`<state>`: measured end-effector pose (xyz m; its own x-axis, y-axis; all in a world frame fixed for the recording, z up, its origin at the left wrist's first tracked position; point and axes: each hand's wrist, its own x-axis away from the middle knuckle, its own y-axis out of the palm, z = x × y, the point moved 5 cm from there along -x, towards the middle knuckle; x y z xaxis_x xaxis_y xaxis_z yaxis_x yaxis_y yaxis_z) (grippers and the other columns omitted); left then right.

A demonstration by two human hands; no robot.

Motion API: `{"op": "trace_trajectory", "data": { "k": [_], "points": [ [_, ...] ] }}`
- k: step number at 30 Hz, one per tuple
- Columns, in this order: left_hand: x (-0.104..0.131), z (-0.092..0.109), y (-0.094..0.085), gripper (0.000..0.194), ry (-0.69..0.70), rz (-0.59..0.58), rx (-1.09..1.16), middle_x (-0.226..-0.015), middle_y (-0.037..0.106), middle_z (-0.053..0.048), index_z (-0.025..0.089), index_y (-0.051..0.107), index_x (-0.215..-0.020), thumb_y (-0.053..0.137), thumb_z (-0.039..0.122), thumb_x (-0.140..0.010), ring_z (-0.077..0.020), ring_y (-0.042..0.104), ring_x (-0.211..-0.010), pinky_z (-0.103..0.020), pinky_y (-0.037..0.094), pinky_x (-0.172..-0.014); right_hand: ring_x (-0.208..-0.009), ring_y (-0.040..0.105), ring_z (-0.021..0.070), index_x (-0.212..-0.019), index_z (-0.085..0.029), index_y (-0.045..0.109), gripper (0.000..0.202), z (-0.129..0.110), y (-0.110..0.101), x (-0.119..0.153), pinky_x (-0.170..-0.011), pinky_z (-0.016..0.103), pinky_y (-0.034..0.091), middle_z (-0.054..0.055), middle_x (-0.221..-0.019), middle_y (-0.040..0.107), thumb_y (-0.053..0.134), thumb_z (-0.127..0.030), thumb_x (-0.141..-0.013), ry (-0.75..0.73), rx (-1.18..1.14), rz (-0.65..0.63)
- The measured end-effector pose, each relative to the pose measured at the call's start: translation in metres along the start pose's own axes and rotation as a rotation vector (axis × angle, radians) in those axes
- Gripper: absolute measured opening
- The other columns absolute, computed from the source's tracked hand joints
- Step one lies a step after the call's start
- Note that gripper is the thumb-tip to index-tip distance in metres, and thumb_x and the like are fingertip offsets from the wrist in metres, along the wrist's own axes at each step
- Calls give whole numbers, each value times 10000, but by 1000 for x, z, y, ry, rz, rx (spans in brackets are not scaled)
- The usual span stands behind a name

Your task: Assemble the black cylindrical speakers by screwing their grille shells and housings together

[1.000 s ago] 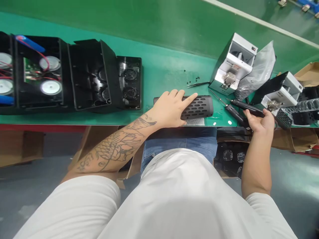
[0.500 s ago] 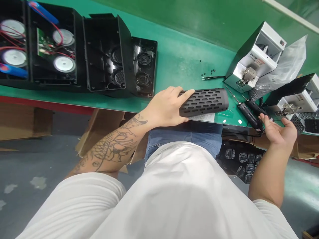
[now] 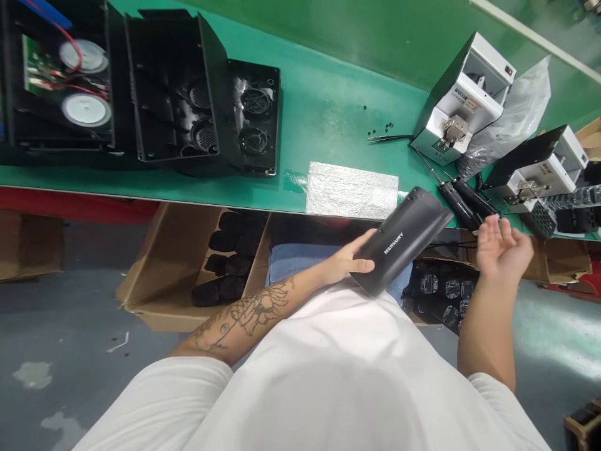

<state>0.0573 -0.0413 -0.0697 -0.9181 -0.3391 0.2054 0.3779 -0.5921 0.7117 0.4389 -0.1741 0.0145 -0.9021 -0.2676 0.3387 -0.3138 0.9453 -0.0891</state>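
My left hand (image 3: 350, 258) grips one end of a black speaker housing (image 3: 408, 235) that bears the white word MERKURY. The housing is tilted, held off the bench in front of my waist. Beyond it, a silvery textured pad (image 3: 352, 190) lies at the bench's near edge. My right hand (image 3: 503, 250) is palm up with its fingers spread, and nothing lies in it. Closest to that hand are two black electric screwdrivers (image 3: 460, 205) at the bench edge. Tweezers (image 3: 389, 138) and several tiny black screws (image 3: 387, 127) lie farther back.
Two screw feeders (image 3: 462, 103) stand at the right beside a clear plastic bag (image 3: 521, 119). Open black speaker shells (image 3: 173, 81) with drivers and wires line the left of the green bench (image 3: 323, 106). Below are a cardboard box (image 3: 159, 282) and a tray of black parts (image 3: 436, 291).
My left hand has lifted the housing off the pad toward my body and turned it, so the MERKURY face shows instead of the slotted face. My right hand stays open by the screwdrivers.
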Motion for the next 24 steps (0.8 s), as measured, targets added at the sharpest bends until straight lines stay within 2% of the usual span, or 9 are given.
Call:
{"op": "trace_trajectory", "data": {
  "k": [3, 5, 6, 9, 11, 13, 16, 19, 24],
  "points": [
    [-14, -33, 15, 1067, -91, -114, 127, -1576, 705, -114, 332, 569, -1682, 1021, 572, -746, -362, 686, -1420, -399, 565, -1108, -1136, 744, 216, -1467, -159, 535, 637, 47, 1, 80, -940, 366, 679, 198, -1460, 605, 586, -593, -1004, -176, 35, -48],
    [-21, -52, 25, 1142, -139, -213, 157, -1624, 667, -111, 358, 504, -1724, 1026, 578, -733, -361, 664, -1451, -420, 548, -1142, -1312, 702, 303, -1599, -174, 473, 1013, 89, 14, 142, -1039, 452, 665, 219, -1532, 578, 684, -872, -896, -215, 270, -365],
    [-25, -60, 29, 1187, -162, -264, 149, -1669, 627, -106, 372, 454, -1751, 1027, 572, -732, -364, 627, -1501, -436, 524, -1187, -1440, 631, 325, -1658, -164, 430, 1153, 106, 16, 169, -1145, 469, 625, 230, -1595, 533, 725, -923, -842, -233, 385, -442],
    [-37, -85, 36, 1262, -264, -392, 67, -1788, 498, -74, 391, 364, -1791, 1030, 512, -725, -358, 454, -1663, -485, 387, -1340, -1552, 520, 353, -1781, -134, 233, 1392, 134, -1, 210, -1303, 529, 498, 249, -1697, 424, 887, -809, -753, -247, 575, -265],
    [-47, -99, 35, 1270, -373, -451, 34, -1763, 532, -57, 373, 465, -1739, 1065, 394, -621, -358, 422, -1681, -499, 306, -1386, -1622, 441, 355, -1826, -144, 120, 1432, 139, -13, 213, -1377, 548, 407, 231, -1766, 329, 870, -752, -768, -257, 703, -137],
    [-60, -109, 30, 1163, -452, -462, 57, -1657, 643, -69, 330, 622, -1616, 1048, 317, -534, -385, 501, -1616, -525, 323, -1366, -1695, 335, 343, -1844, -146, 69, 1413, 141, -21, 207, -1427, 529, 330, 202, -1812, 242, 816, -729, -796, -308, 790, -82],
    [-83, -110, 15, 867, -425, -333, 157, -1573, 702, -109, 283, 704, -1478, 905, 516, -667, -392, 602, -1502, -531, 425, -1263, -1719, 288, 347, -1845, -109, 75, 1360, 148, -25, 197, -1442, 536, 298, 202, -1819, 210, 752, -715, -833, -437, 868, -21],
    [-101, -102, 5, 745, -278, -123, 240, -1639, 643, -94, 304, 622, -1514, 669, 677, -872, -327, 590, -1506, -460, 465, -1203, -1698, 319, 379, -1831, -58, 112, 1327, 160, -21, 191, -1426, 590, 316, 251, -1787, 252, 694, -759, -866, -568, 971, 63],
    [-113, -91, 18, 722, -187, 5, 266, -1376, 750, -104, 264, 654, -1399, 636, 814, -932, -256, 718, -1168, -365, 529, -1015, -1608, 432, 425, -1780, -48, 294, 1271, 172, -9, 183, -1348, 643, 423, 294, -1714, 360, 720, -784, -835, -639, 1031, 72]
  ]
}}
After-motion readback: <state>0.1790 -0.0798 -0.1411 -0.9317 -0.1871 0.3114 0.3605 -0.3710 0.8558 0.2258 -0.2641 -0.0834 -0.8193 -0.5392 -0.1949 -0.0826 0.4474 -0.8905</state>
